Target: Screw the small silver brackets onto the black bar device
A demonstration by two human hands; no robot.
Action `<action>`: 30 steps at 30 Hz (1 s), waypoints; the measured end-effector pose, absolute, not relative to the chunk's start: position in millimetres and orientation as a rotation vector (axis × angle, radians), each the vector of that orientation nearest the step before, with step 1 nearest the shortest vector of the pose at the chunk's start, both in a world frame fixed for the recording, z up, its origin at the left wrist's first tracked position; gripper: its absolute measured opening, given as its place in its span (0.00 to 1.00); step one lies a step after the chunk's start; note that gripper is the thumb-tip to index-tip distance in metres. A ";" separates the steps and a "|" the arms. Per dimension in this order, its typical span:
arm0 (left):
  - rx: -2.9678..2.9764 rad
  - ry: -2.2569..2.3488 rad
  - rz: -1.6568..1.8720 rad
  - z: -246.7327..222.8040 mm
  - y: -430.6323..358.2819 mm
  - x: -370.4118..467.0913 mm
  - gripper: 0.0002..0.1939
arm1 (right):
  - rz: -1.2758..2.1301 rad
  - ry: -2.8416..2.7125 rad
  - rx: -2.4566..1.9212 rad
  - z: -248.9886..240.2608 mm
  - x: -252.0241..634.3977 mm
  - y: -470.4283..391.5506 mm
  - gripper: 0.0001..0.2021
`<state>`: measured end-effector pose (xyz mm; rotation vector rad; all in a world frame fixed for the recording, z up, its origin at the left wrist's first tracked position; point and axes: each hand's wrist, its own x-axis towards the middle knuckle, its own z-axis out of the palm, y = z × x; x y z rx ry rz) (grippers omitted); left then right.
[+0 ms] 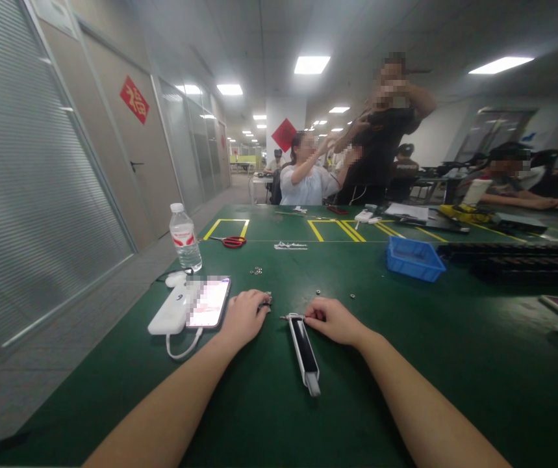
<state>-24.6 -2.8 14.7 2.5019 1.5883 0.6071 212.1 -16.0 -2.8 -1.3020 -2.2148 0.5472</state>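
Note:
A slim white device with a long black face (304, 344) lies on the green table between my hands, its grey tab toward me. A thin metal screw (284, 317) sticks out leftward at its far end. My right hand (334, 318) is closed at that end, fingertips pinched against its right side; whatever they grip is hidden. To the left, my left hand (247, 318) has its fingers curled round small metal pieces (269, 298) on the tabletop. Two small nuts or rings, one a metal ring (352, 296), lie beyond my right hand.
Left of my left hand are a lit phone (213, 302), a cabled white power bank (169, 312) and a water bottle (184, 239). Farther off lie red-handled scissors (233, 242), several small rings (258, 270) and a blue tray (414, 260). People are across the table.

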 end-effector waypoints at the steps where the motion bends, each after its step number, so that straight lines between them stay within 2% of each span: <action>1: 2.501 1.596 0.602 15.4 -3.6 -23.6 0.09 | 0.546 -2.216 -1.295 -3.2 212.2 -15.8 0.03; 7: 2.489 1.717 0.554 17.1 -5.9 -20.0 0.03 | 0.526 -2.217 -1.302 -3.4 211.5 -15.4 0.03; 17: 2.517 1.571 0.659 10.7 -5.8 -21.6 0.04 | 0.538 -2.211 -1.297 -2.3 210.9 -16.0 0.04; 26: 2.528 1.585 0.678 6.7 -4.6 -21.6 0.17 | 0.540 -2.200 -1.316 -1.7 209.4 -16.7 0.04; 30: 2.522 1.624 0.646 7.0 -3.6 -21.8 0.20 | 0.532 -2.207 -1.308 -2.7 209.9 -16.0 0.04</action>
